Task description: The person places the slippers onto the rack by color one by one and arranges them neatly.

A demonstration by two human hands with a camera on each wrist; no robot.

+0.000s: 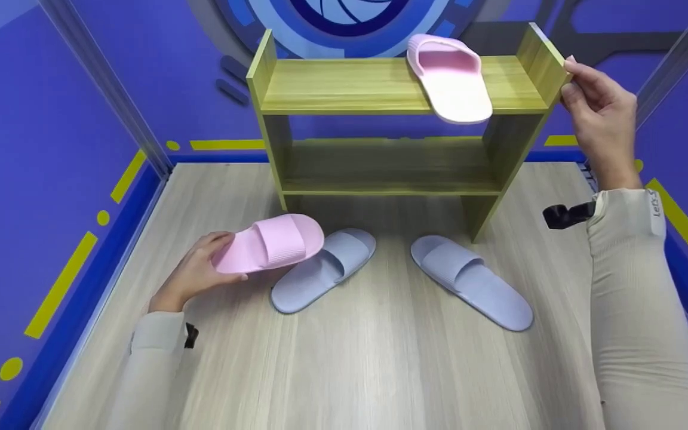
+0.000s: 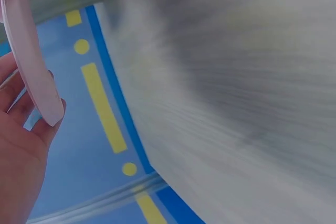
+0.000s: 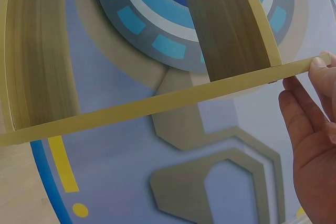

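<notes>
My left hand grips a pink slipper by its heel end, toe pointing right, over the left grey slipper. In the left wrist view the pink slipper shows edge-on, with fingers around its end. My right hand pinches the top of the right side panel of a wooden shoe rack; the right wrist view shows thumb and fingers on the panel's edge. Another pink slipper lies on the top shelf, its sole end jutting past the front edge.
A second grey slipper lies on the wood-patterned floor, right of the first. The rack's lower shelf sits above them. Blue printed walls with yellow marks stand behind and at both sides.
</notes>
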